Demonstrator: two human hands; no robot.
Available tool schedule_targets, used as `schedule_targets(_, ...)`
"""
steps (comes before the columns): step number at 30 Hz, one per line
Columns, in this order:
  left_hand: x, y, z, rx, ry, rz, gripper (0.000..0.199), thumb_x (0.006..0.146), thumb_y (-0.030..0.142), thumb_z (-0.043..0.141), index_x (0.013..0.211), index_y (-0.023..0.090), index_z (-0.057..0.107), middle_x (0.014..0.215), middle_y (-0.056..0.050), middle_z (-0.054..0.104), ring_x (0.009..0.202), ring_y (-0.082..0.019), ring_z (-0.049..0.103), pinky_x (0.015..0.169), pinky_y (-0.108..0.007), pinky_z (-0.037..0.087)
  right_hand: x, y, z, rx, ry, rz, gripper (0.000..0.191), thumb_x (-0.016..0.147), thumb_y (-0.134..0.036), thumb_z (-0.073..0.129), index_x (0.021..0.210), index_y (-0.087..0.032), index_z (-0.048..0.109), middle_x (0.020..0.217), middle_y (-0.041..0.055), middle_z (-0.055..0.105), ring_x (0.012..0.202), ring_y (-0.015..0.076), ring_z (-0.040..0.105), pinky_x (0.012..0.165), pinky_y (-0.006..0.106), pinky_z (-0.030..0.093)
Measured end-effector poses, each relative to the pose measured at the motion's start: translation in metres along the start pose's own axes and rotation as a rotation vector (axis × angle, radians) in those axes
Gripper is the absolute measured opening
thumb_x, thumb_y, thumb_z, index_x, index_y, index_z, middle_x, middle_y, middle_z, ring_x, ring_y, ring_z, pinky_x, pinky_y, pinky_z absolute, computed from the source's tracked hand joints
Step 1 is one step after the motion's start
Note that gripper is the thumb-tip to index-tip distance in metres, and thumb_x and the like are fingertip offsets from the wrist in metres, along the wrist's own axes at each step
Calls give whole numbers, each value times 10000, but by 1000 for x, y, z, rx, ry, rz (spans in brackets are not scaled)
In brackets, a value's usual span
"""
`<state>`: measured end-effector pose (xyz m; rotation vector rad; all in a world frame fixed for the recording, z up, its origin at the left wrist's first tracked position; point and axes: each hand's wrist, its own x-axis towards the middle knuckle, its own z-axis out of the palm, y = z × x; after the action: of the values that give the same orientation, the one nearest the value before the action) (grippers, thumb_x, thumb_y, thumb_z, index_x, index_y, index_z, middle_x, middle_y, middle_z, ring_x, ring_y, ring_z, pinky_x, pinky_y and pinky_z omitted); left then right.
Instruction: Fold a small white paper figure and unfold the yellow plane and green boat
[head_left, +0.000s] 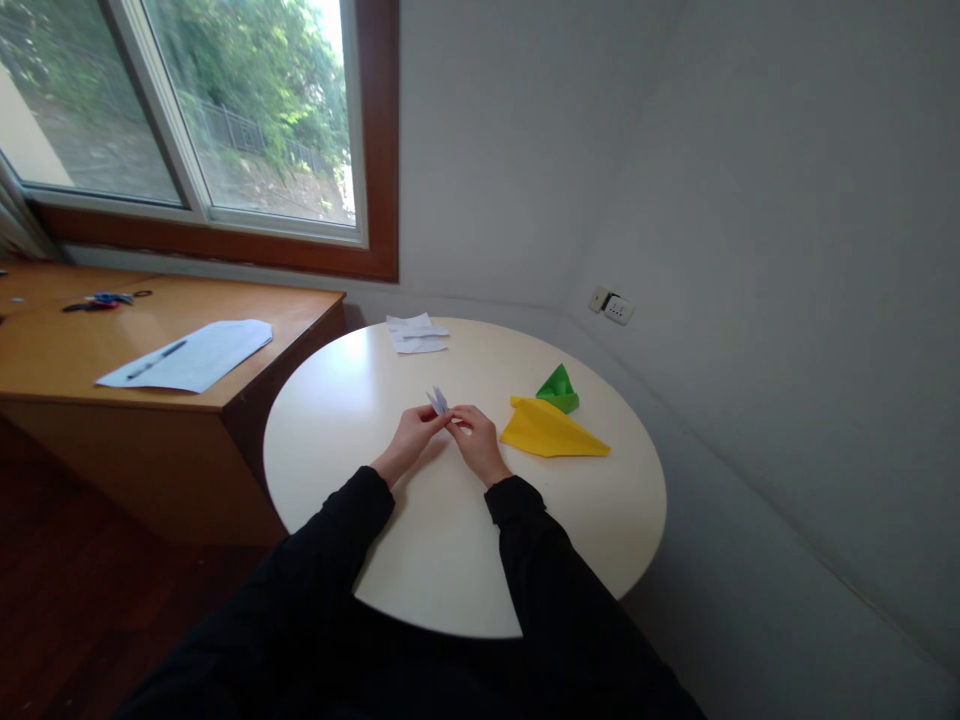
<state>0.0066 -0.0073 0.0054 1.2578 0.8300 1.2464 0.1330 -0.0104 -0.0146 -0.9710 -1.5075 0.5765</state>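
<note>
Both hands meet over the middle of the round white table (450,560). Between their fingertips is a small folded piece of white paper (438,400), its points sticking up. My left hand (414,437) pinches it from the left, closed on its lower part. My right hand (476,438) is closed on its right side, thumb and forefinger pressed together. Right of my right hand lies a yellow folded paper (551,430), its narrow tip toward the right. A green folded paper (559,388) stands just behind it, touching or nearly so.
White paper pieces (417,335) lie at the table's back edge. On the left, a wooden desk (45,350) holds a white sheet (202,355) with a pen (157,359) on it, and scissors (109,299). Walls rise behind and right.
</note>
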Motion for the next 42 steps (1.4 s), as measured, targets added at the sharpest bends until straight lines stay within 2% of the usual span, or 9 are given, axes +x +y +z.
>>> schedule_targets(10,0,4,-3,37,11,-8,352,578,433,753,727,119,699,752,-78,689,698,-175,599,657,-281,432,1,1,-4,41,-13,84,184,733,-301,605,841,-195,709,993,91,674,934,207,616,734,333,526)
schedule_targets(17,2,-1,-5,75,15,-21,329,565,422,757,679,119,698,676,-55,669,631,-150,569,624,-273,420,2,9,-2,38,21,153,209,747,-298,575,863,-182,704,955,83,705,924,217,637,788,360,516)
schedule_targets(23,6,-6,-4,-37,13,-57,381,510,431,778,699,111,691,679,-49,664,650,-140,569,695,-296,438,1,7,-3,-6,-15,60,222,785,-286,531,908,-183,685,977,72,702,937,211,639,868,362,491)
schedule_targets(27,6,-5,-2,-67,12,-78,402,482,437,787,677,104,675,676,-45,657,664,-140,571,732,-313,447,0,3,-5,-97,-22,-13,235,814,-272,490,937,-184,670,941,65,704,895,204,648,847,350,499)
schedule_targets(32,6,-6,-1,-76,-3,-86,398,481,431,791,668,106,658,673,-42,653,682,-147,578,758,-327,455,0,3,-5,-94,-1,-1,270,822,-266,483,1028,-171,630,1027,96,679,926,211,651,845,346,506)
schedule_targets(36,8,-9,-3,-95,3,-84,389,488,394,796,719,109,663,703,-54,667,709,-164,594,768,-341,460,0,3,-4,-148,-13,-21,196,803,-243,504,908,-185,658,934,79,704,896,217,656,845,366,506)
schedule_targets(42,10,-11,-3,-155,-22,-65,390,528,335,785,823,105,674,808,-74,684,780,-170,608,813,-339,444,-1,1,0,-182,-17,-86,154,816,-202,481,849,-196,631,1076,86,670,1160,226,532,990,404,409)
